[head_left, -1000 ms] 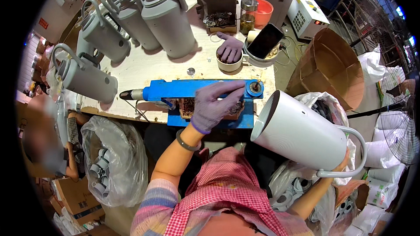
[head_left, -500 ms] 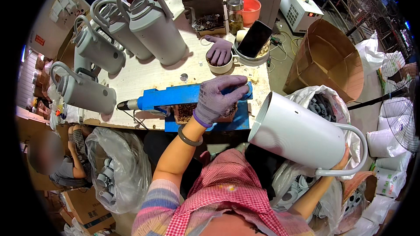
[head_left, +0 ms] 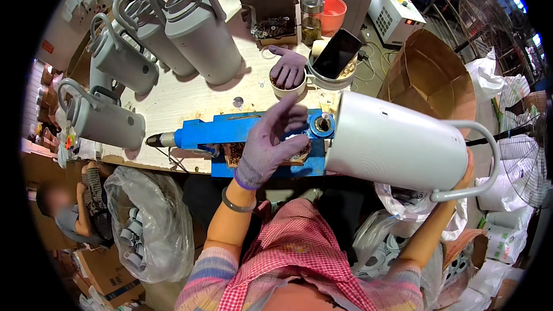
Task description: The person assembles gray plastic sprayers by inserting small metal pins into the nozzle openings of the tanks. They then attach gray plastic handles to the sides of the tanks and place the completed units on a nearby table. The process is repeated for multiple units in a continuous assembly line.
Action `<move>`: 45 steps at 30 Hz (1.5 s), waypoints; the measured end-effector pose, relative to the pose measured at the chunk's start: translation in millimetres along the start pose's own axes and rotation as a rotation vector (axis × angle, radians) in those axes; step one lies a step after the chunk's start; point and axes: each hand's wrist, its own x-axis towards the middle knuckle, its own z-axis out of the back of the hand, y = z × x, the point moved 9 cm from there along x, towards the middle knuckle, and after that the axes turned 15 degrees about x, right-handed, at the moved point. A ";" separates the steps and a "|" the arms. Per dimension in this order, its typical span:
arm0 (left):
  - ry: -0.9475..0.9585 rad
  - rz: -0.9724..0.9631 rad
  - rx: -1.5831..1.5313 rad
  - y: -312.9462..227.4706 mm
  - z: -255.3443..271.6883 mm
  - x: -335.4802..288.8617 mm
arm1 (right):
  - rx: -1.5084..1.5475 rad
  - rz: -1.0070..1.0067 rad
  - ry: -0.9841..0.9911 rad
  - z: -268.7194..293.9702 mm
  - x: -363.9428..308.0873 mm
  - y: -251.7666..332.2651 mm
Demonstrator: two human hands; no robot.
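My right hand (head_left: 464, 174) grips the handle of a large white jug (head_left: 397, 145), held on its side with its mouth end against the round end of a blue clamp tool (head_left: 242, 132) on the bench. Only part of that hand shows behind the handle. My left hand (head_left: 272, 143), in a purple glove, rests over the blue tool right beside the jug's mouth, fingers spread and pointing up toward the round fitting (head_left: 321, 125). Nothing is visibly held in it.
Several grey jugs (head_left: 196, 29) with handles lie at the bench's back left. A cup with a purple glove (head_left: 288, 69), a bowl with a phone (head_left: 337, 57), a jar and an orange tub stand behind. A cardboard barrel (head_left: 429, 66) is right; bags of parts sit below.
The white jug has swung up and left from beside my lap until its mouth meets the blue tool. My left hand has opened out over the tool.
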 end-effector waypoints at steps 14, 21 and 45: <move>-0.789 0.122 0.232 41.0 149.2 -115.6 | 0.876 -0.319 0.363 -269.8 -55.6 86.3; -0.799 0.111 0.172 56.7 156.8 -121.4 | 0.865 -0.251 0.360 -276.0 -65.9 83.5; -0.650 0.082 0.214 67.4 172.4 -127.3 | 0.911 -0.234 0.368 -280.7 -68.1 80.7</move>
